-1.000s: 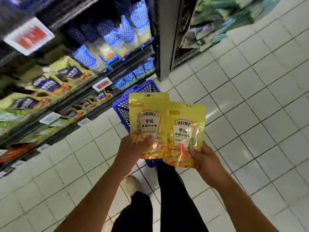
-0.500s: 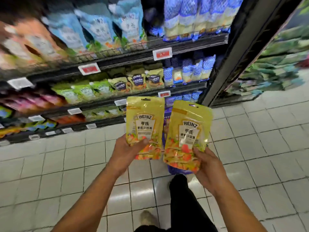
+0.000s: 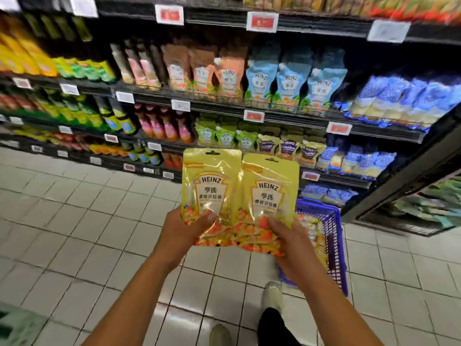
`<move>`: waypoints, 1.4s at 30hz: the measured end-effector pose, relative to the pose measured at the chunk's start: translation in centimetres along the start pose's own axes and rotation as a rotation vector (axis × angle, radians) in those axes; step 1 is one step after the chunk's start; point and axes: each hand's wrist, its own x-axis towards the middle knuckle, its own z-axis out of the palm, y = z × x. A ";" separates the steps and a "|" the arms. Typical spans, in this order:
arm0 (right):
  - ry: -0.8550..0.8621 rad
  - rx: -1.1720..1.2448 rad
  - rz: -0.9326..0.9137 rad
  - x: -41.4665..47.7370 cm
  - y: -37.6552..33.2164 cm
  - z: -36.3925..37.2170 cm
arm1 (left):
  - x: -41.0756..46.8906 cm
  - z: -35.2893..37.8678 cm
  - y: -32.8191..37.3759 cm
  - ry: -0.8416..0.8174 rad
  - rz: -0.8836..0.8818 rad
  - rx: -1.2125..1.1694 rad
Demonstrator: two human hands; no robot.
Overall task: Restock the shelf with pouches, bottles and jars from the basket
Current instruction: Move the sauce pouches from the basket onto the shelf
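"HEINZ", "亨氏" and "香甜沙拉酱" are printed on the left yellow pouch (image 3: 212, 193) and the right yellow pouch (image 3: 269, 198) at the frame's centre. Above them, "HEINZ" is also seen on the light blue pouches (image 3: 290, 83) and the orange pouch (image 3: 229, 78). The price tags (image 3: 262, 22) are too blurred to be read.

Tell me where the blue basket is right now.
In the head view, the basket sits on the floor right of centre, just behind the right hand and its yellow pouch, at the foot of the shelf.

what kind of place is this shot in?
Most likely a supermarket aisle: tiered shelves packed with rows of sauce pouches, price tags along the shelf edges, and a blue basket on the tiled floor. The left hand and right hand hold yellow pouches.
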 end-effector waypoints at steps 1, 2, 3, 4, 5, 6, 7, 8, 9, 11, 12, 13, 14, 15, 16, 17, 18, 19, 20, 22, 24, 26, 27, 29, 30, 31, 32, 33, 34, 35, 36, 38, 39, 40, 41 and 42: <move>-0.008 -0.022 -0.003 0.2 -0.1 1.0 | -0.4 -1.0 0.3 0.023 0.009 -0.021; -0.021 -0.043 -0.007 0.5 -0.2 2.0 | -0.7 -1.9 0.5 0.046 0.016 -0.042; -0.043 -0.056 -0.011 0.7 -0.3 2.9 | -1.0 -2.7 0.8 0.067 0.016 -0.063; -0.071 -0.066 -0.014 1.0 -0.4 3.9 | -1.3 -3.4 1.0 0.088 0.012 -0.082; -0.092 -0.073 -0.014 1.2 -0.5 4.8 | -1.5 -4.1 1.2 0.107 0.008 -0.099; -0.113 -0.078 -0.015 1.5 -0.6 5.8 | -1.7 -4.7 1.4 0.123 0.006 -0.113; -0.131 -0.081 -0.014 1.6 -0.7 6.7 | -1.8 -5.4 1.6 0.137 0.007 -0.121; -0.151 -0.084 -0.015 1.8 -0.7 7.5 | -2.0 -6.0 1.9 0.145 0.012 -0.120; -0.170 -0.095 -0.018 2.0 -0.7 8.2 | -2.2 -6.7 2.2 0.151 0.020 -0.116; -0.208 -0.119 -0.025 2.2 -0.7 9.5 | -2.6 -7.8 2.8 0.167 0.039 -0.120; -0.216 -0.128 -0.030 2.3 -0.7 10.1 | -2.7 -8.3 3.1 0.176 0.051 -0.127; -0.218 -0.138 -0.031 2.3 -0.8 10.5 | -2.8 -8.7 3.3 0.183 0.061 -0.133; -0.219 -0.149 -0.033 2.5 -0.9 10.9 | -2.8 -9.1 3.5 0.187 0.069 -0.142; -0.221 -0.158 -0.036 2.6 -1.0 11.3 | -2.7 -9.3 3.7 0.190 0.074 -0.156; -0.227 -0.165 -0.038 2.8 -1.2 11.5 | -2.4 -9.5 3.9 0.191 0.079 -0.170; -0.234 -0.172 -0.038 3.1 -1.4 11.7 | -2.1 -9.6 4.1 0.191 0.085 -0.180; -0.239 -0.183 -0.039 3.5 -1.7 11.8 | -1.6 -9.6 4.3 0.189 0.090 -0.185; -0.236 -0.195 -0.042 4.0 -2.0 11.9 | -1.1 -9.6 4.6 0.186 0.097 -0.189; -0.227 -0.202 -0.050 4.5 -2.3 11.9 | -0.4 -9.4 4.8 0.184 0.102 -0.193; -0.202 -0.207 -0.066 5.9 -3.2 11.8 | 1.2 -8.9 5.5 0.182 0.110 -0.197; -0.178 -0.219 -0.083 7.4 -4.5 11.8 | 3.2 -8.3 6.2 0.180 0.125 -0.205; -0.162 -0.245 -0.106 9.1 -6.1 11.6 | 5.5 -7.5 7.1 0.160 0.135 -0.216; -0.161 -0.254 -0.122 10.0 -7.0 11.6 | 6.7 -7.1 7.6 0.147 0.142 -0.225; -0.153 -0.267 -0.164 11.9 -8.9 11.5 | 9.0 -6.2 8.9 0.123 0.163 -0.237; -0.143 -0.273 -0.182 12.9 -9.8 11.4 | 10.2 -5.9 9.6 0.114 0.174 -0.234; -0.133 -0.279 -0.195 13.8 -10.7 11.4 | 11.4 -5.5 10.2 0.109 0.185 -0.227; -0.129 -0.285 -0.207 14.6 -11.6 11.5 | 12.6 -5.2 10.8 0.106 0.194 -0.225; -0.133 -0.292 -0.218 15.5 -12.5 11.5 | 13.7 -5.0 11.5 0.106 0.201 -0.230; -0.137 -0.299 -0.230 16.4 -13.5 11.6 | 14.7 -4.7 12.1 0.105 0.210 -0.237; -0.138 -0.304 -0.241 17.3 -14.4 11.7 | 15.8 -4.4 12.7 0.104 0.221 -0.238; -0.139 -0.310 -0.253 18.1 -15.2 11.8 | 16.7 -4.1 13.3 0.105 0.233 -0.233; -0.148 -0.326 -0.274 19.8 -16.6 12.0 | 18.6 -3.6 14.4 0.110 0.257 -0.222; -0.147 -0.328 -0.281 20.6 -17.2 12.0 | 19.5 -3.5 14.8 0.111 0.265 -0.215; -0.144 -0.325 -0.290 21.4 -17.7 12.0 | 20.3 -3.3 15.3 0.109 0.270 -0.207; -0.144 -0.317 -0.295 22.1 -18.1 12.0 | 21.1 -3.3 15.7 0.106 0.274 -0.203; -0.147 -0.304 -0.298 22.8 -18.4 12.2 | 21.9 -3.2 16.1 0.102 0.280 -0.209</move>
